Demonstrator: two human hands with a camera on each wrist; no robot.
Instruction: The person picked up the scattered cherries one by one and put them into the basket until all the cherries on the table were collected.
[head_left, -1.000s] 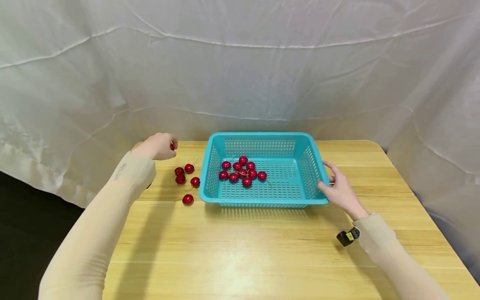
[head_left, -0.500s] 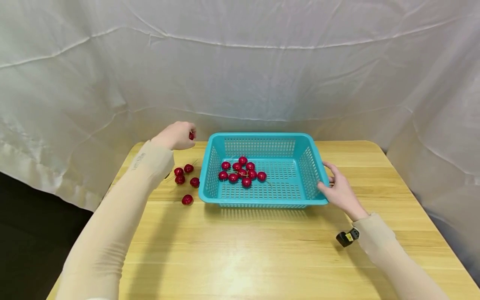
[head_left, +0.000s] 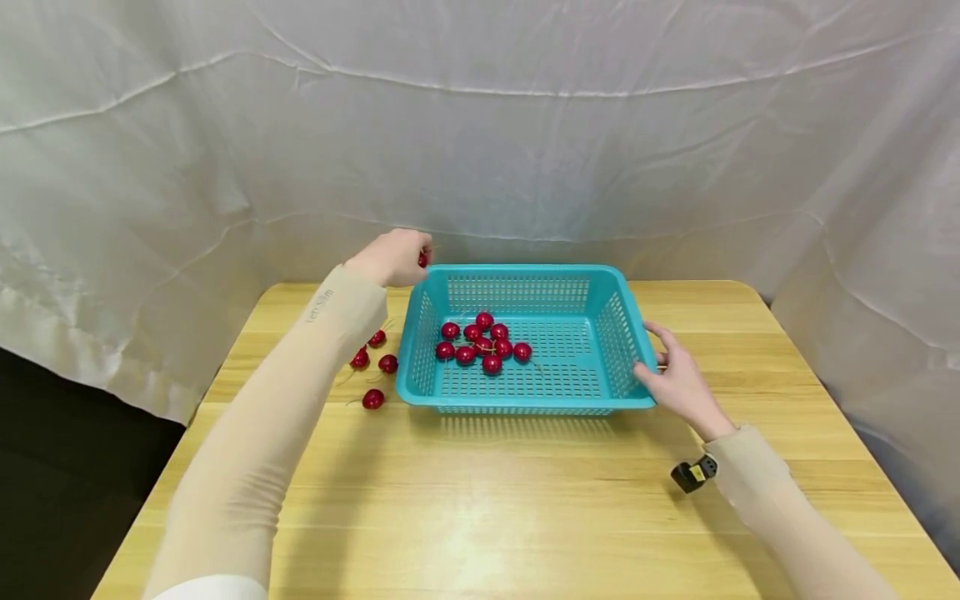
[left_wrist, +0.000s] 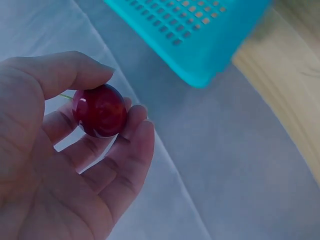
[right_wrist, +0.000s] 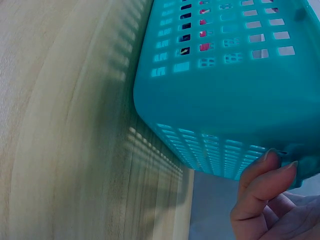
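My left hand [head_left: 393, 257] is raised at the far left corner of the turquoise basket [head_left: 525, 403]. Between its thumb and fingers it pinches a dark red cherry [left_wrist: 99, 111] by the fruit; a thin green stem sticks out behind, in the left wrist view. On the basket's right side, my right hand [head_left: 684, 383] grips the rim, thumb over the edge and fingers [right_wrist: 267, 185] curled against the outside. Several cherries [head_left: 492, 364] lie on the basket floor, grouped left of its middle. Left of the basket, several more sit on the table, including one cherry [head_left: 372, 399] nearest the front.
The wooden table [head_left: 517, 517] carries everything. A pale cloth [head_left: 480, 150] hangs behind it and along its sides. My left forearm [head_left: 270, 433] crosses over the table's left part and partly covers the loose cherries. A small black device [head_left: 693, 473] sits at my right wrist.
Holding the cherry throughout, my left hand has travelled right and farther back, from beside the loose cherries to the basket's far left corner. My right hand and the basket stay nearly still.
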